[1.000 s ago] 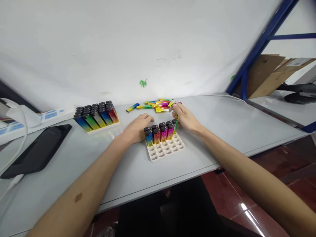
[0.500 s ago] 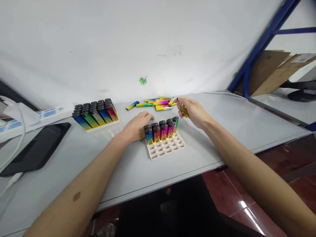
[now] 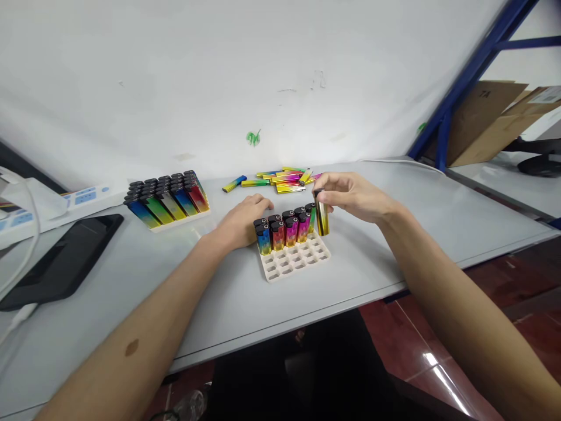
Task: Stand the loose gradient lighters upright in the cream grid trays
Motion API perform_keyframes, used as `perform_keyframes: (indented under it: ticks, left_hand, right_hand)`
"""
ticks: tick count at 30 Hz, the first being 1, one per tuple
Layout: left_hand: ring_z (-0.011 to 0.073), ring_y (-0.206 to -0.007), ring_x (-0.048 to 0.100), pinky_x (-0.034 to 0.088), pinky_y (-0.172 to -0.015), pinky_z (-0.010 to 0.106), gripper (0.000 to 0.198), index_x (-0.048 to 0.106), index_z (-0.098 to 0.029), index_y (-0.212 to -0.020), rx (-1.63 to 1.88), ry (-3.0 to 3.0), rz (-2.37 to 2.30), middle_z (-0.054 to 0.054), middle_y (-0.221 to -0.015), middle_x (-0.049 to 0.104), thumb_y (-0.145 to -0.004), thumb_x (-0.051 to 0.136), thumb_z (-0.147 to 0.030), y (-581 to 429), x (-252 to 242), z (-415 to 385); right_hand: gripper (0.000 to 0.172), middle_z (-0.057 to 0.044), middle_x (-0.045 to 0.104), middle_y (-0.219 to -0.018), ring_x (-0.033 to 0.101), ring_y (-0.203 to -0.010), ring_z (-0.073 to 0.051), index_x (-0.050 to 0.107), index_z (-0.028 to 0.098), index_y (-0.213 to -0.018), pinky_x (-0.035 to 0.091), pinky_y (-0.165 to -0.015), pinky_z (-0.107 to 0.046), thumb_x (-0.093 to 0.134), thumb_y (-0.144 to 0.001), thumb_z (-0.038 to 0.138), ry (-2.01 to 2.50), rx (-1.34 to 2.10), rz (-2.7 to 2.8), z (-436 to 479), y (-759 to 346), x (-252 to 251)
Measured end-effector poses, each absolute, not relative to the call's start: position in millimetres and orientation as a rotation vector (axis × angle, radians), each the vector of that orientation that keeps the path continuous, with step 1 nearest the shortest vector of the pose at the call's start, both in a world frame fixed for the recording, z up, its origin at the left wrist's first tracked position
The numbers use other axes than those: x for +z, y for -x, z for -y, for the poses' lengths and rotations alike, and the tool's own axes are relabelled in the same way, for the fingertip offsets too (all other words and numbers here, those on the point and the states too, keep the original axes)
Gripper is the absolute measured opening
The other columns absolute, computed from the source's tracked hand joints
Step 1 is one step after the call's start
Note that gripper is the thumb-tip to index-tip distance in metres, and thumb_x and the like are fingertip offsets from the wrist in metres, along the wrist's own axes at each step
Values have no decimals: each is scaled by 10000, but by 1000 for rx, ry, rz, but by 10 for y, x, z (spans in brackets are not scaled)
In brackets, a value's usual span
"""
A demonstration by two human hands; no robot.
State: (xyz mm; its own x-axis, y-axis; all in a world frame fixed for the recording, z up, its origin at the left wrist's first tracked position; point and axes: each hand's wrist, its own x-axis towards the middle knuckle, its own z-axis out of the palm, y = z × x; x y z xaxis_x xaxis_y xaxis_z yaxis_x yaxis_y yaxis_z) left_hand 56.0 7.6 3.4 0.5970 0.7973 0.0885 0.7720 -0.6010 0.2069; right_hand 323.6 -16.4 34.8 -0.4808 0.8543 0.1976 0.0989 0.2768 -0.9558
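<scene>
In my right hand [image 3: 346, 196] a shiny gold lighter [image 3: 323, 221] is pinched upright near its dark top, just right of a white holed tray [image 3: 302, 267]. Its lower end hangs close to the tray's back right corner. Two rows of lighters [image 3: 290, 233] with black tops stand in the tray: blue, red, pink, and a green one at the back right. The front holes hold nothing. My left hand [image 3: 245, 219] rests by the tray's back left side with its fingers stretched out; the part nearest the tray is hidden behind the lighters.
Loose metallic lighters [image 3: 289, 180] lie in a heap near the wall. To the left stands a second tray of lighters [image 3: 169, 199], beside a black phone [image 3: 65, 257] with a cable and a white power strip [image 3: 90, 199]. Cardboard boxes [image 3: 486, 123] are beyond the blue frame [image 3: 443, 137].
My right hand has brought the gold lighter down toward the tray and turned it more upright. My left hand has stayed by the tray. The view has shifted slightly.
</scene>
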Motion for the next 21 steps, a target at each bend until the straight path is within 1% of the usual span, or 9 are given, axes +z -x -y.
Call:
perform_keyframes:
  ticks: [8,15,21]
  left_hand:
    - [285,-1205,522,465,-989,411,376,555,-178,-1187,251,-2689,-1333,119,-1264,562,-824,546,-277,-547,8,-84]
    - [287,-1207,526,467,-995,418,365,564,-183,-1183,279,-2702,-1304,121,-1260,570,-830,546,-273,-548,-4,-95]
    - [278,-1208,526,465,-1002,403,353,564,-184,-1178,287,-2715,-1298,119,-1252,569,-840,533,-280,-537,1,-80]
  right_hand:
    - [261,12,604,-816,522,-738,-113,640,188,-879,411,-659,-269,816,-749,330,836,1320,1927,191,-3200,331]
    - [268,19,581,-801,513,-722,-116,650,193,-884,405,-647,-274,827,-735,327,862,1328,1964,203,-3189,326]
    - [284,22,582,-778,504,-718,-115,624,187,-861,397,-652,-273,829,-731,334,873,1352,1951,214,-3185,345]
